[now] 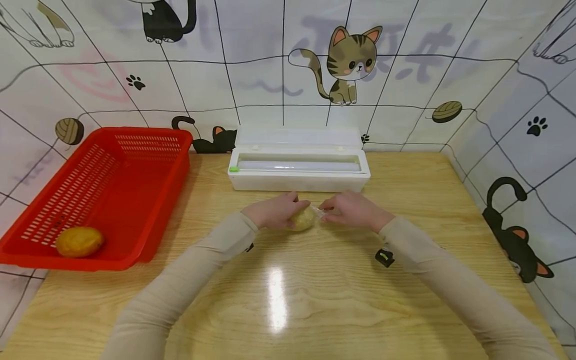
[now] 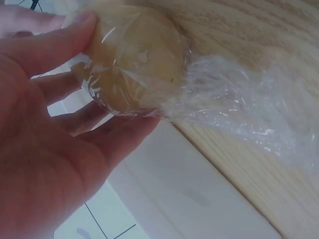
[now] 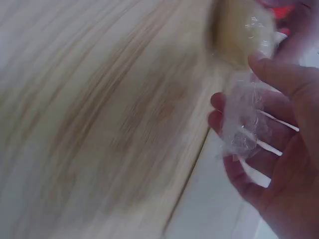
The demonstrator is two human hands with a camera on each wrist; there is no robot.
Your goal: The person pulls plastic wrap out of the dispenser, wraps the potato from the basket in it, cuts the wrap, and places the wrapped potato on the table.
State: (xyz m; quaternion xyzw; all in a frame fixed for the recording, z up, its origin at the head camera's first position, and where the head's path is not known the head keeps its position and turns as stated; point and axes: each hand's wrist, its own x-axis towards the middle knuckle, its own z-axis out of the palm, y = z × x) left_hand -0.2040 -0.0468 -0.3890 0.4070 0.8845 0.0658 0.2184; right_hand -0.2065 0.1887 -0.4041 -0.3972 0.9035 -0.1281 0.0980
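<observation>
A pale yellow, rounded fruit or vegetable (image 2: 144,55) is wrapped in clear cling film; its exact kind is hard to tell. My left hand (image 1: 275,210) grips it, thumb on one side and fingers on the other. From the wrapped piece (image 1: 303,220) a crumpled tail of cling film (image 2: 239,99) sticks out to the right. My right hand (image 1: 355,211) holds this tail; in the right wrist view its fingers curl behind the film (image 3: 244,119) and the thumb tip lies by the wrapped piece. Both hands are just in front of a white cling film dispenser (image 1: 297,182).
The dispenser's lid (image 1: 297,137) stands up, showing the film roll (image 1: 297,166) inside. A red plastic basket (image 1: 173,200) on the left holds one yellow fruit (image 1: 79,242). Cat-printed sheeting (image 1: 252,85) rises behind the wooden table (image 1: 225,310) and along its right side.
</observation>
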